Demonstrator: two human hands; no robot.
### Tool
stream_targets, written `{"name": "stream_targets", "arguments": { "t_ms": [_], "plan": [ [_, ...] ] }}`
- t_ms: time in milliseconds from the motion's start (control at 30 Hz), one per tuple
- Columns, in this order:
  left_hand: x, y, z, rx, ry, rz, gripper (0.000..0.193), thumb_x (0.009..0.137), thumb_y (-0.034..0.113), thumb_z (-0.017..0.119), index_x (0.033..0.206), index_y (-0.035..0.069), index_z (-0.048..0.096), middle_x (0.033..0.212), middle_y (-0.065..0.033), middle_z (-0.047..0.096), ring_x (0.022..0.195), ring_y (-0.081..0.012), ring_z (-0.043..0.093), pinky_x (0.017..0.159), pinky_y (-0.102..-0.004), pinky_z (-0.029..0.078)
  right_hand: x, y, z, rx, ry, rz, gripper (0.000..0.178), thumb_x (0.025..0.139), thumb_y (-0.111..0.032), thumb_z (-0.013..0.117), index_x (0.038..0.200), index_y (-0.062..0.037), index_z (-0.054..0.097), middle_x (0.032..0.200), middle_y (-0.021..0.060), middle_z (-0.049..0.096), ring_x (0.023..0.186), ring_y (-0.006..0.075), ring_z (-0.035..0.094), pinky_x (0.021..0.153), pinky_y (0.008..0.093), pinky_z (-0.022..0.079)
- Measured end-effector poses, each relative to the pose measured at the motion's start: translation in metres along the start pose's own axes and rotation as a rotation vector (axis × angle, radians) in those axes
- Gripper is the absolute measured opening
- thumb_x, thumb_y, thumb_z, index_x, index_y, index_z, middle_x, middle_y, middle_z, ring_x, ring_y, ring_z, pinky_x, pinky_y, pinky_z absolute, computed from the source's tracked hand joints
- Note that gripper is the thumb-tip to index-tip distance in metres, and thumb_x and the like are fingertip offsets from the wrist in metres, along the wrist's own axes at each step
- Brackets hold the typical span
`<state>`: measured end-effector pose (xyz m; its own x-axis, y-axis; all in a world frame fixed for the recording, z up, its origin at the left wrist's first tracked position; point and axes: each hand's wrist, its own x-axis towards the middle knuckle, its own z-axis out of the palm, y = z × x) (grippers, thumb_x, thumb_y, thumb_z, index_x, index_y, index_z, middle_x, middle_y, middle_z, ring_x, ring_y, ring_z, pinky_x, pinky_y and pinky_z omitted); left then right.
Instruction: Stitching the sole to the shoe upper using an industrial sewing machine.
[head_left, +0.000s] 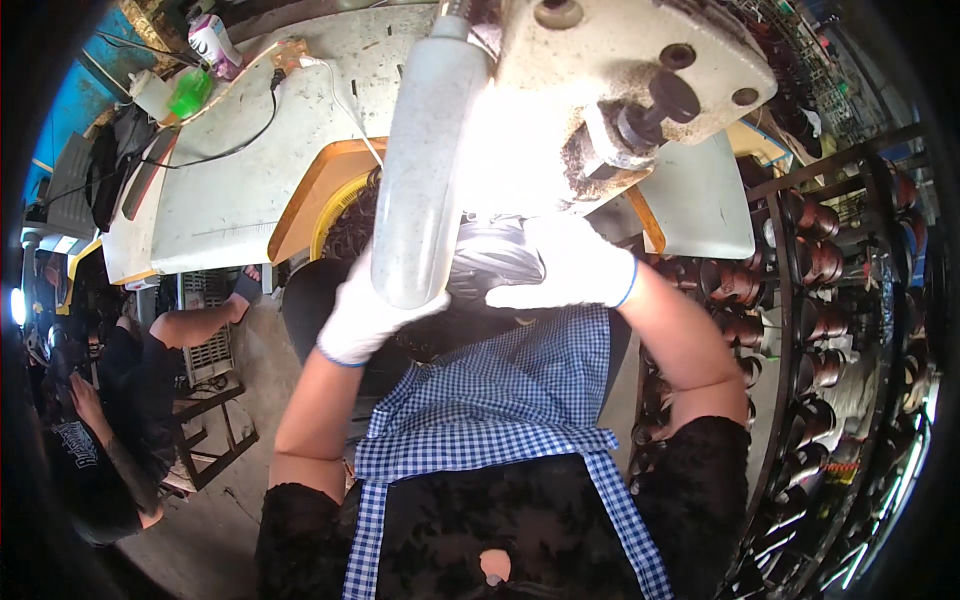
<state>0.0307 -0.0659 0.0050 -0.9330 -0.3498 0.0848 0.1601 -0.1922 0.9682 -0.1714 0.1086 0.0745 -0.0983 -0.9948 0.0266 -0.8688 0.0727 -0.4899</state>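
Note:
A glossy dark piece [497, 252], its exact kind not clear, lies under the machine head [720, 60] in very bright light. My right hand [580, 265], in a white glove, grips its right side, thumb along the near edge and fingers on the far side, partly washed out by glare. On the other side is my left hand [362, 318], also white-gloved. A long grey-white lamp tube [425, 170] hides its fingers, so its hold on the piece cannot be seen. Below both hands spreads a blue checked apron [500, 375] over my lap.
A pale worktable [225, 215] with a wooden-edged cutout surrounds the machine. On it are a green container [190, 93], a white-purple bottle [213, 42] and a black cable [250, 135]. At right stands a metal rack [785, 290] of brown shoes; another person [105, 430] sits at left.

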Motion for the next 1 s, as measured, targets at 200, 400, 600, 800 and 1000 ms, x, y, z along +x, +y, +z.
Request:
{"name": "stream_targets", "arguments": {
  "t_ms": [200,400,600,800,1000],
  "plan": [
    [0.016,0.004,0.057,-0.286,0.019,-0.166,0.078,0.078,0.009,0.083,0.144,0.003,0.042,0.132,-0.0127,0.059,0.120,-0.0229,0.059,0.101,-0.0357,0.050,-0.013,0.011,-0.016,0.055,0.127,-0.096,0.075,0.072,-0.053,0.083,0.128,-0.0066,0.063,0.118,0.0193,0.068,0.109,0.0372,0.065,0.094,0.0442,0.052],
    [0.006,-0.008,0.070,-0.375,0.141,-0.096,0.067,0.085,0.003,0.076,0.143,0.004,0.042,0.130,-0.0115,0.059,0.121,-0.0229,0.058,0.104,-0.0366,0.048,-0.093,0.035,0.098,0.885,0.926,0.186,0.078,0.090,-0.041,0.072,0.144,0.0067,0.043,0.143,0.0181,0.049,0.136,0.0284,0.046,0.111,0.0445,0.041],
    [-0.004,-0.011,0.072,-0.968,0.131,-0.229,0.066,0.094,0.027,0.070,0.148,0.005,0.038,0.148,-0.0173,0.047,0.138,-0.0365,0.046,0.116,-0.0573,0.037,-0.159,0.011,0.101,1.106,1.142,0.500,0.054,0.086,-0.024,0.067,0.130,0.0041,0.052,0.121,0.0134,0.065,0.102,0.0241,0.068,0.090,0.0393,0.058],
    [-0.019,-0.015,0.063,-1.011,-0.001,-0.312,0.068,0.096,0.040,0.065,0.147,0.002,0.041,0.148,-0.0187,0.049,0.137,-0.0360,0.045,0.118,-0.0545,0.032,-0.157,-0.025,0.063,1.316,1.204,0.420,0.050,0.080,-0.014,0.063,0.125,0.0062,0.061,0.118,0.0165,0.068,0.106,0.0277,0.067,0.095,0.0388,0.054],
    [-0.003,-0.047,0.070,-0.560,-0.184,-0.447,0.050,0.086,0.014,0.072,0.133,0.010,0.056,0.129,-0.0149,0.063,0.113,-0.0225,0.063,0.114,-0.0559,0.037,-0.256,-0.087,0.024,1.087,1.531,0.406,0.043,0.085,-0.022,0.075,0.117,0.0059,0.065,0.109,0.0098,0.070,0.094,0.0188,0.064,0.086,0.0328,0.051]
  ]
}}
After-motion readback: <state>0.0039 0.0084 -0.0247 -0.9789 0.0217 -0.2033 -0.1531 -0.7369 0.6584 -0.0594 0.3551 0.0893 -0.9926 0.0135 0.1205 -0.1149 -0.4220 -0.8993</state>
